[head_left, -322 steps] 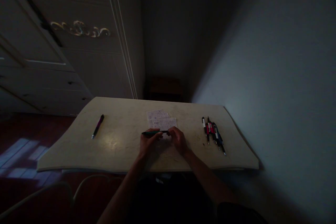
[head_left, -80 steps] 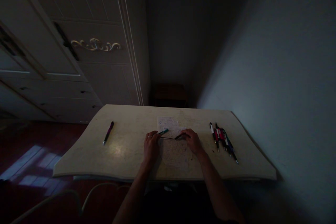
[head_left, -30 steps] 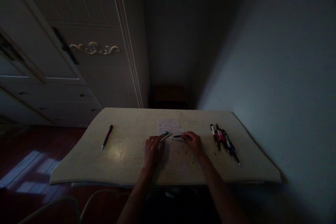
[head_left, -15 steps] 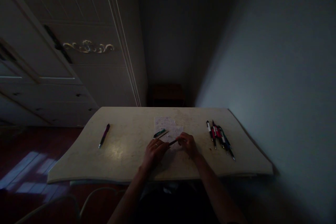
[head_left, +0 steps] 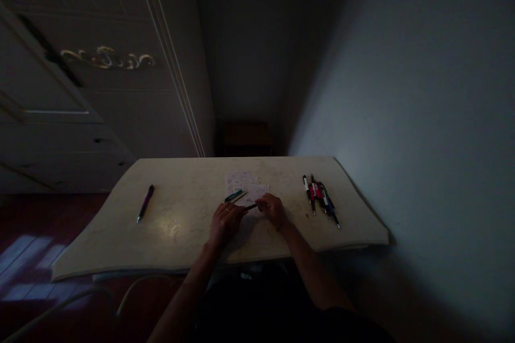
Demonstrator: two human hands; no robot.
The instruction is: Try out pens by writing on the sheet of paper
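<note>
My left hand (head_left: 225,221), a ring on one finger, is closed on one end of a short dark pen part (head_left: 250,207). My right hand (head_left: 273,211) pinches the other end, so the part spans the gap between them just above the table. Fingers cover both its ends. Just beyond my hands lie sheets of paper (head_left: 241,177) with writing. On them rest a teal pen piece (head_left: 233,195) and a thin dark stick, perhaps a refill (head_left: 240,196).
A cream table (head_left: 189,246) with wavy edges stands before me. One dark purple pen (head_left: 145,204) lies at its left, a cluster of several pens (head_left: 322,198) at its right. A wardrobe (head_left: 116,118) rises on the left, a pale wall (head_left: 422,118) on the right.
The whole view has shifted, so the table and hands sit further left and slightly higher. Both hands keep hold of the dark pen part in much the same pose.
</note>
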